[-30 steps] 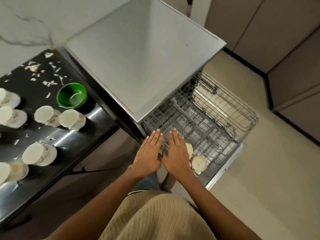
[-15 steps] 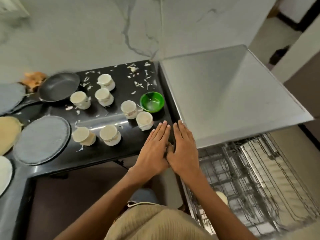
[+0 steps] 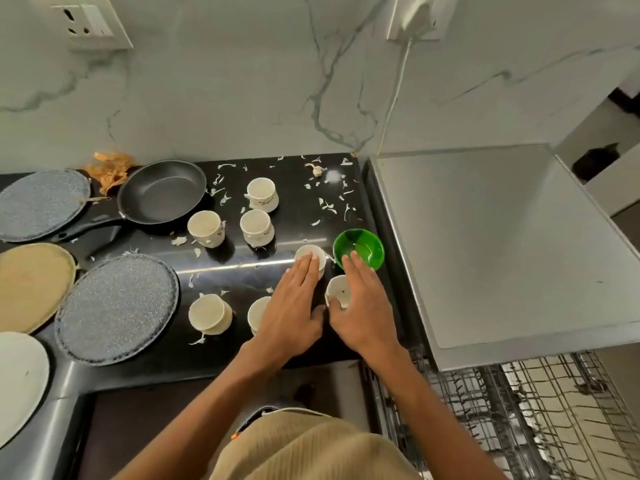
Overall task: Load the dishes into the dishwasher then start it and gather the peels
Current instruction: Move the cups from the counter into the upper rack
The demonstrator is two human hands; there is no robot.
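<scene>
Several white cups stand on the black counter [image 3: 304,188] among scattered white peels [image 3: 327,205]. My left hand [image 3: 294,310] lies flat with straight fingers, its tips over the rim of one cup [image 3: 309,251]. My right hand [image 3: 362,306] is spread over another cup [image 3: 337,292], thumb beside its left wall and fingertips at the edge of a green bowl [image 3: 363,245]. Neither hand grips anything. More cups sit at the back [image 3: 261,194], the middle [image 3: 256,226], the left [image 3: 206,228] and the front [image 3: 209,313]. The dishwasher's wire rack [image 3: 519,420] is pulled out at the lower right.
A black frying pan [image 3: 162,192] sits at the back left with orange peels [image 3: 110,171] behind it. Two grey plates [image 3: 116,306], a tan plate [image 3: 31,289] and a white plate [image 3: 17,382] lie at the left. The dishwasher's steel top [image 3: 502,244] borders the counter on the right.
My view swung from the dishwasher rack up to the counter. Both hands moved left and forward from the rack to the two cups nearest the green bowl.
</scene>
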